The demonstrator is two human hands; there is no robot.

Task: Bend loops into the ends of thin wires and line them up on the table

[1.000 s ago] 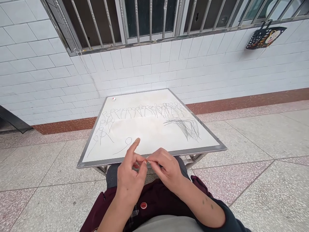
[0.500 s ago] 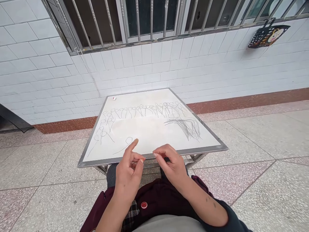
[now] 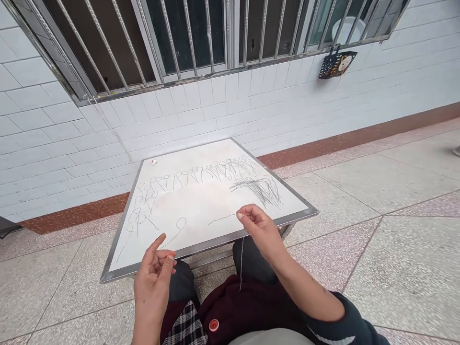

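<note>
My right hand (image 3: 259, 229) pinches a thin, wire-like strand (image 3: 223, 219) between thumb and forefinger, over the table's near edge. One length points left over the white top; a pale length hangs below the hand in front of my clothes. Lower and to the left, my left hand (image 3: 154, 273) has thumb and forefinger pressed together, with a bit of orange at the tips; what they hold, if anything, is too small to name. Between the hands and the left side lies a single looped strand (image 3: 181, 223). Several more looped strands (image 3: 194, 175) form a curved row farther back.
The white table (image 3: 201, 201) has a grey metal rim. A bundle of loose straight strands (image 3: 264, 189) lies on its right side. A small white and red object (image 3: 154, 162) sits at the far left corner. Beyond are a tiled wall, a barred window and a hanging bag (image 3: 337, 63).
My hands have moved apart, the left one down and to the left. The strand in my right hand now shows clearly. The camera view has turned to the right.
</note>
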